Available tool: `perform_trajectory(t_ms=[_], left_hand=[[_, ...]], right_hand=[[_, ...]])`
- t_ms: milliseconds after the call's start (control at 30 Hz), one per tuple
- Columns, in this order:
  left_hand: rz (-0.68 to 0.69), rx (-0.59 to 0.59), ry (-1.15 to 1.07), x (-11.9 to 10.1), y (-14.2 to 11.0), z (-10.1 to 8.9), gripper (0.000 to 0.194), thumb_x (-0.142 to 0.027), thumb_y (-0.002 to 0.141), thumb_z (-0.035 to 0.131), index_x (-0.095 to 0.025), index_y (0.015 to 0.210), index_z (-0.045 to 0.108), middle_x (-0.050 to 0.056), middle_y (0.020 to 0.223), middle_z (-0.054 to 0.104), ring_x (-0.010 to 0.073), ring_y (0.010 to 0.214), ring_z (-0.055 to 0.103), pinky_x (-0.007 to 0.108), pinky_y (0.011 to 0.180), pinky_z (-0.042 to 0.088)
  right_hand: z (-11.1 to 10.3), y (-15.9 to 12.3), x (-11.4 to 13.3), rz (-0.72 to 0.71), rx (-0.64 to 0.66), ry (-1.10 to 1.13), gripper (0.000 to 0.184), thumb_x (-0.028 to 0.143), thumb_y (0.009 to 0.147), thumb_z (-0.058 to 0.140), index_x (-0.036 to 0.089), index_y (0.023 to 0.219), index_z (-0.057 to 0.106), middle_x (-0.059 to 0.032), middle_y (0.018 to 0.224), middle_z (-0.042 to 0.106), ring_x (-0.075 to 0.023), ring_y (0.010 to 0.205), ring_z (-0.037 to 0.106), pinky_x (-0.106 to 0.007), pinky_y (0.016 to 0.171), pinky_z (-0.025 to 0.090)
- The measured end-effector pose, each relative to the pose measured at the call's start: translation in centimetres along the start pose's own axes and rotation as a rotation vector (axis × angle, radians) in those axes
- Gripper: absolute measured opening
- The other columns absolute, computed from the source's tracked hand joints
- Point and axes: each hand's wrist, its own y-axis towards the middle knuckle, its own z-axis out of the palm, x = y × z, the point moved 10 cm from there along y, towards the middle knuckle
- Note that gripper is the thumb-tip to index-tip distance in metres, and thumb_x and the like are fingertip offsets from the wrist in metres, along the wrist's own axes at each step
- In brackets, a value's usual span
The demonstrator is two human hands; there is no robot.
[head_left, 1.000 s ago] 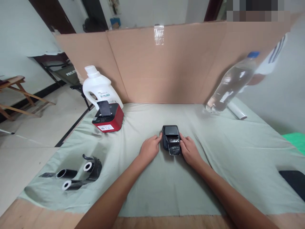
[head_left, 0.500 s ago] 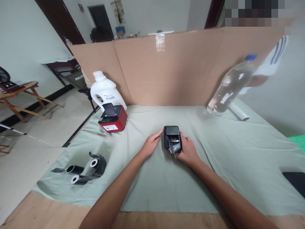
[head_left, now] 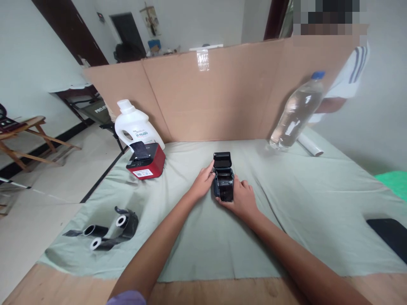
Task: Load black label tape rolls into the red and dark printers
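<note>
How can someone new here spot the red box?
Find the big cardboard wall behind the green cloth. By its left side is a white jug. Right in front sits the red box, the only red thing on the cloth, with a dark strip on top.

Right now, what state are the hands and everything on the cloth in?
Small black handheld device: lid raised, strip at front.
Right hand: gripping its side.
Left hand: fingers at its left edge.
Red boxy device: strip protruding.
White plastic jug: upright, capped.
Clear plastic bottle: capped.
Black film rolls: partly unwound.
White tube: lying down.
Black slab: lying flat.
</note>
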Motion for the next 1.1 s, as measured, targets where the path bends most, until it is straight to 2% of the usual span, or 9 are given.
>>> perform_trajectory(t_ms=[100,200,300,433,600,733,867,967,1100], left_hand=[[0.003,-0.037,0.087,-0.9,0.5,-0.4,0.057,-0.031,0.103,0.037,-0.018,0.158,0.037,0.012,0.145,0.057,0.0255,0.131,0.049,0.040,0.114,0.037],[0.034,-0.119,0.254,-2.9,0.9,-1.7,0.048,-0.032,0.102,0.041,-0.020,0.145,0.056,0.010,0.132,0.068,0.0259,0.127,0.052,0.040,0.110,0.039],[0.051,0.075,0.504,-5.0,2.5,-0.5,0.033,-0.033,0.096,0.053,-0.028,0.121,0.074,0.005,0.117,0.075,0.0262,0.114,0.061,0.041,0.104,0.043],[0.035,0.384,0.750,-6.4,4.7,1.8,0.026,-0.033,0.083,0.069,-0.027,0.107,0.079,0.008,0.106,0.077,0.0289,0.108,0.066,0.037,0.091,0.048],[0.053,0.403,0.725,-7.9,5.3,1.5,0.021,-0.024,0.076,0.072,-0.022,0.096,0.079,0.009,0.096,0.076,0.0277,0.099,0.069,0.034,0.085,0.050],[0.116,0.154,0.359,-8.6,3.0,-2.8,0.031,-0.024,0.084,0.062,-0.020,0.113,0.073,0.008,0.110,0.073,0.0218,0.099,0.067,0.031,0.088,0.051],[0.040,-0.119,0.198,-6.1,-2.8,-9.3,0.045,-0.027,0.090,0.061,-0.019,0.134,0.062,0.009,0.117,0.069,0.0202,0.098,0.066,0.032,0.091,0.051],[-0.125,-0.197,0.370,-3.1,-8.5,-13.5,0.046,-0.026,0.089,0.065,-0.017,0.134,0.060,0.010,0.109,0.070,0.0234,0.098,0.066,0.034,0.091,0.051],[-0.324,-0.174,0.805,0.0,-14.8,-17.2,0.035,-0.019,0.093,0.056,-0.015,0.126,0.066,0.015,0.110,0.070,0.0301,0.108,0.062,0.039,0.092,0.049]], right_hand=[[0.0,-0.1,0.0,0.001,-0.011,0.000,0.098,0.074,0.073,0.062,0.012,0.145,0.038,-0.0201,0.110,0.069,-0.0402,0.103,0.056,-0.042,0.079,0.037],[0.1,-0.1,-0.1,0.000,-0.023,0.002,0.100,0.074,0.073,0.062,0.010,0.145,0.038,-0.0203,0.108,0.070,-0.0399,0.102,0.056,-0.041,0.078,0.036],[-0.1,-0.1,-0.1,-0.011,-0.054,0.006,0.098,0.073,0.074,0.062,0.010,0.146,0.038,-0.0197,0.108,0.070,-0.0388,0.102,0.056,-0.040,0.078,0.034],[-0.2,-0.2,-0.1,-0.003,-0.086,-0.003,0.093,0.068,0.075,0.064,0.009,0.143,0.042,-0.0184,0.104,0.071,-0.0370,0.098,0.057,-0.038,0.076,0.033],[-0.5,-0.3,-0.4,-0.010,-0.116,0.032,0.090,0.066,0.074,0.065,0.013,0.143,0.042,-0.0175,0.109,0.070,-0.0360,0.098,0.057,-0.038,0.077,0.034],[-0.4,-0.2,-0.2,-0.040,-0.074,0.024,0.086,0.066,0.077,0.063,0.014,0.142,0.041,-0.0184,0.109,0.069,-0.0364,0.099,0.057,-0.040,0.078,0.035],[-0.3,0.1,-0.3,-0.021,-0.032,-0.040,0.086,0.067,0.077,0.061,0.011,0.139,0.042,-0.0179,0.101,0.070,-0.0375,0.097,0.056,-0.038,0.077,0.034],[-0.2,0.2,-0.2,-0.024,-0.027,-0.043,0.085,0.068,0.078,0.059,0.011,0.139,0.043,-0.0175,0.099,0.069,-0.0370,0.096,0.056,-0.037,0.076,0.034],[-0.1,0.4,-0.4,-0.014,-0.018,-0.056,0.089,0.071,0.076,0.058,0.010,0.140,0.042,-0.0182,0.097,0.067,-0.0380,0.095,0.056,-0.037,0.074,0.034]])
